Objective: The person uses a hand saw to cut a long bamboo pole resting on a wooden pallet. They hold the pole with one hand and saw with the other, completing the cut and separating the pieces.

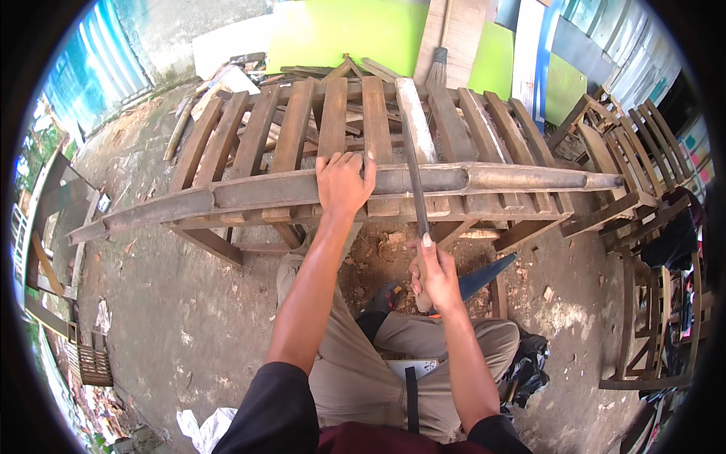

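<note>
A long split bamboo pole (268, 189), hollow side showing with its node walls, lies crosswise over a slatted wooden bench (302, 125). My left hand (345, 181) is closed over the bamboo left of its middle, fingers curled over the far edge. In my right hand (436, 276) is a machete (416, 178), gripped round its handle with the thumb along the top. Its long dark blade points away from me and crosses over the bamboo. Whether the edge touches the bamboo, I cannot tell.
A blue blade, perhaps a handsaw (484, 277), lies beyond my right knee. Wood scraps (348, 68) and a broom (439, 64) are behind the bench. Wooden frames (643, 144) stand at the right. A black plastic bag (529, 371) is beside my right leg.
</note>
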Tool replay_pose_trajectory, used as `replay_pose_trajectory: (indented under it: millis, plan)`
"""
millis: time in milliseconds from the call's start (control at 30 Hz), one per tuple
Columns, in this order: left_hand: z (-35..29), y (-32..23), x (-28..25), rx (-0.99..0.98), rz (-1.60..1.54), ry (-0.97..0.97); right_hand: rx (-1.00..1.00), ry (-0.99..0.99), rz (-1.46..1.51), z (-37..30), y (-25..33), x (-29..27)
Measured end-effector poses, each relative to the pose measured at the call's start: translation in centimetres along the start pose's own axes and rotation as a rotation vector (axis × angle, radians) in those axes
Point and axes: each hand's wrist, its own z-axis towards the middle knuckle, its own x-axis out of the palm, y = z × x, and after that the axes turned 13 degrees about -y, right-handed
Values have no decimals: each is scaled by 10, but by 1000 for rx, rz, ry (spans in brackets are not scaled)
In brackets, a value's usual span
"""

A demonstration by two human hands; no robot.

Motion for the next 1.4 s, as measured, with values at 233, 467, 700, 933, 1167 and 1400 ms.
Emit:
replay_pose_trajectory:
  millis: [233,467,700,933,1167,1400]
  plan:
    - [6,-5,1,14,-5,-2,-90,-62,45,-17,12,6]
    - [5,-6,0,3,10,-2,5,-47,-54,-16,2,5]
    - [5,-1,10,15,43,18,-54,-142,-255,11,-13,15]
    - [9,1,12,-9,52,18,120,-57,-89,18,-3,27]
    - [5,-2,-3,34,-14,103,298,112,167,19,2,-11]
    - [29,13,-32,191,18,553,-69,-236,138,-32,-26,4]
